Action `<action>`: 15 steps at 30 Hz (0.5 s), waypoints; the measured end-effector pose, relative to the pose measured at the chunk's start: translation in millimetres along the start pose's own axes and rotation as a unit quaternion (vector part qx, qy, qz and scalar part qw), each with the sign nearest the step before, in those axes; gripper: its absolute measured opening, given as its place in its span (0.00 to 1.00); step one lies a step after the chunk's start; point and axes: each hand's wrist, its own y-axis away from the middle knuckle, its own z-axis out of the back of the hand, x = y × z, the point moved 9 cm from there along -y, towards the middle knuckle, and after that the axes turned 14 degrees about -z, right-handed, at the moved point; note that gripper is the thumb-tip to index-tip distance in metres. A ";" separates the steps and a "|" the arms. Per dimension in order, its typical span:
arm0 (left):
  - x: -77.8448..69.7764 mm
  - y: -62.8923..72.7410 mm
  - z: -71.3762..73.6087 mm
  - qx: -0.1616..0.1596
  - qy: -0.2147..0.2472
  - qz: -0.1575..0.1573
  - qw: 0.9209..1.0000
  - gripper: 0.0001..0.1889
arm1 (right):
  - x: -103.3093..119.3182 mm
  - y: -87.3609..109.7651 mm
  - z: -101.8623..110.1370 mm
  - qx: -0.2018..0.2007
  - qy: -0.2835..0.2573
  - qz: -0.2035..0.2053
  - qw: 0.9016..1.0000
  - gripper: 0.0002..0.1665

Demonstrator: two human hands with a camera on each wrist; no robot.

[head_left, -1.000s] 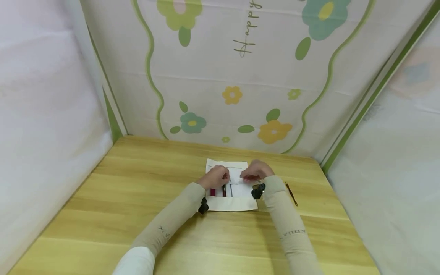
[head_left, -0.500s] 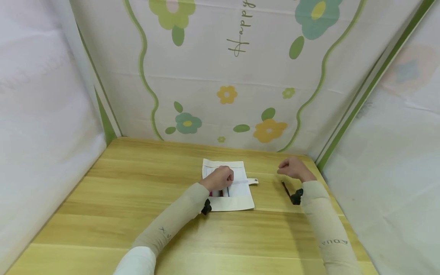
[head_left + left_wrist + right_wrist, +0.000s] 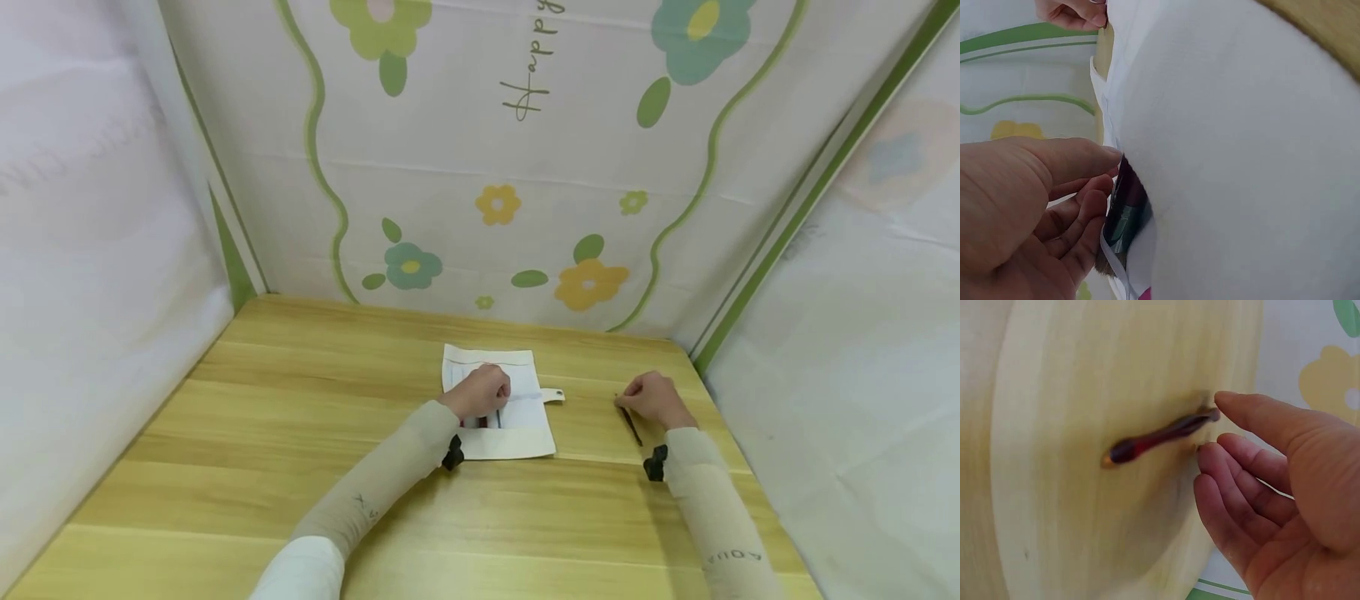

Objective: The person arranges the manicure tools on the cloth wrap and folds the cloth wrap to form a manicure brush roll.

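A white fabric brush roll (image 3: 510,444) lies unfolded on the table. My left hand (image 3: 480,392) is over its middle, thumb and forefinger pinching the edge of a thin inner flap (image 3: 1110,250). Beside those fingers, a brush (image 3: 1124,219) with a dark shiny ferrule and brown bristles sits partly behind the roll's folded edge. To the right, a slim tool (image 3: 630,427) with a dark red handle (image 3: 1147,440) lies on the wood, blurred in the right wrist view. My right hand (image 3: 652,400) is at its far end, thumb and fingers apart on either side of the tip.
The roll's strap (image 3: 552,395), with a metal snap, points right towards the tool. White flower-printed cloth (image 3: 420,192) hangs behind the wooden table (image 3: 337,367), and more white cloth stands at both sides.
My right hand has left the roll, crossed to the right and come down to the slim tool's end. The strap is now uncovered. My left hand stays on the roll.
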 end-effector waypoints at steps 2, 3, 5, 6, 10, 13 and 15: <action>2.3 -0.4 -1.9 0.003 -0.001 0.007 1.000 0.10 | 0.3 -1.2 -2.6 -0.002 0.001 -0.002 1.000 0.12; 3.1 -0.7 -2.5 0.004 0.000 0.011 1.000 0.10 | 0.1 -2.1 -3.8 -0.001 0.001 -0.006 1.000 0.11; 4.5 -0.8 -3.4 0.006 0.002 0.020 1.000 0.08 | 0.6 -3.6 -6.1 0.004 0.000 -0.011 1.000 0.10; 5.0 -0.9 -3.8 0.008 0.004 0.024 1.000 0.07 | 0.7 -4.4 -6.7 0.007 0.000 -0.013 1.000 0.10; 7.3 -0.9 -5.0 0.018 0.013 0.047 0.999 0.06 | 1.5 -6.3 -7.7 0.020 0.000 -0.023 1.000 0.12; 7.2 -1.3 -5.2 0.021 0.017 0.053 0.998 0.07 | 1.3 -8.3 -8.7 0.032 -0.002 -0.025 0.999 0.14; 5.9 -2.0 -4.9 0.019 0.020 0.050 0.998 0.07 | 0.1 -10.6 -10.1 0.038 -0.003 -0.028 0.999 0.14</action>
